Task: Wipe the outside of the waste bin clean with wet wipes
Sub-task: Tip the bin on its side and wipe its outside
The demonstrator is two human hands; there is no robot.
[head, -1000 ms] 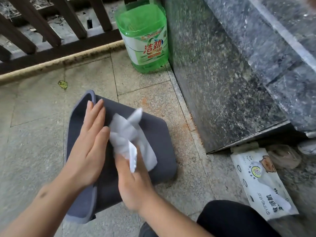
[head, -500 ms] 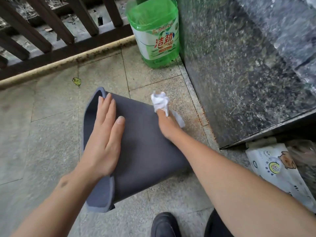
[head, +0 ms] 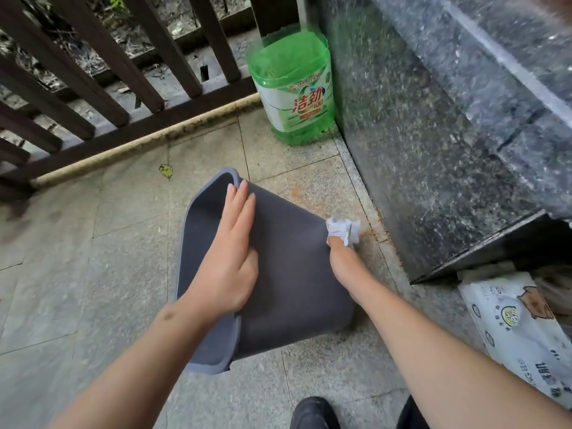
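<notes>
Grey speckled stone floor [head: 117, 274] spreads under both hands, with a dark polished granite block [head: 433, 134] rising beyond the right hand and a brown slatted railing [head: 93, 88] far ahead of the left. Between the hands lies the waste bin [head: 288, 274], a smooth matt grey plastic tub with rounded corners, tipped on its side with its rim toward the left. A second ago the wipe was working mid-wall; now it has travelled to the far right edge, which suggests the upper face is largely covered and the side facing the floor comes next. The left hand [head: 229, 267] lies flat, fingers straight, pressing on the wall near the rim to steady it. The right hand [head: 340, 258] curls round a crumpled white wet wipe [head: 342, 229] at the bin's edge. Beyond the hands stands a translucent green detergent jug [head: 294, 88]; to the right of the right forearm lies a soft white wipes packet [head: 520, 329].
</notes>
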